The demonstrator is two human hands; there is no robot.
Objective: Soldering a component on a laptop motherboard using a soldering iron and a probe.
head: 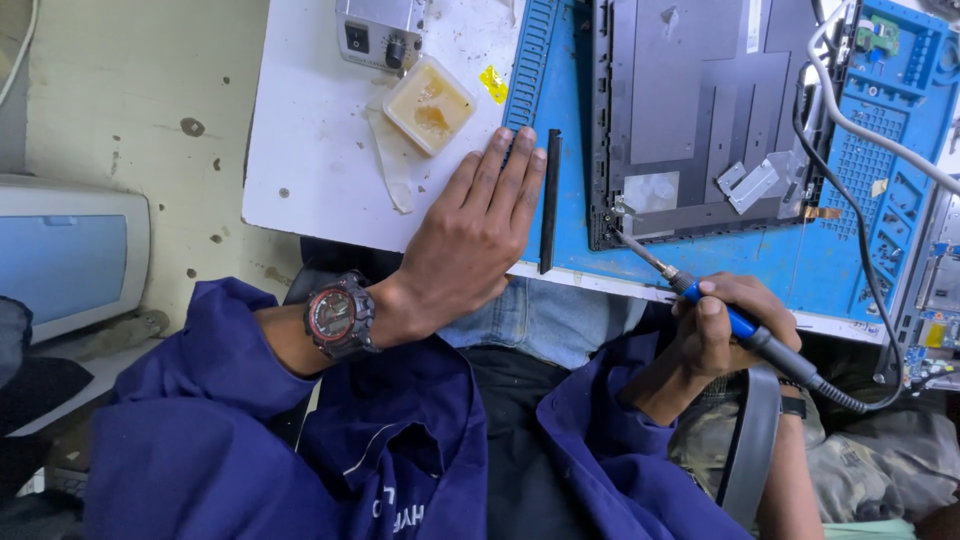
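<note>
My right hand [722, 325] grips a blue-handled soldering iron [740, 325]; its metal tip touches the lower left corner of a dark grey panel [700, 110] lying on a blue work mat [780, 255]. My left hand [470, 240] lies flat with fingers together on the table edge, half on the white tabletop [310, 150] and half on the mat. It holds nothing. A thin black strip [549, 200] lies just right of its fingertips. A red and black watch [338, 315] sits on my left wrist.
A square tub of yellowish paste [430, 103] and a grey control box [380, 30] stand on the tabletop. Grey and black cables [860, 140] run over the mat's right side, near circuit boards [935, 330]. A pale monitor [70, 250] stands at left.
</note>
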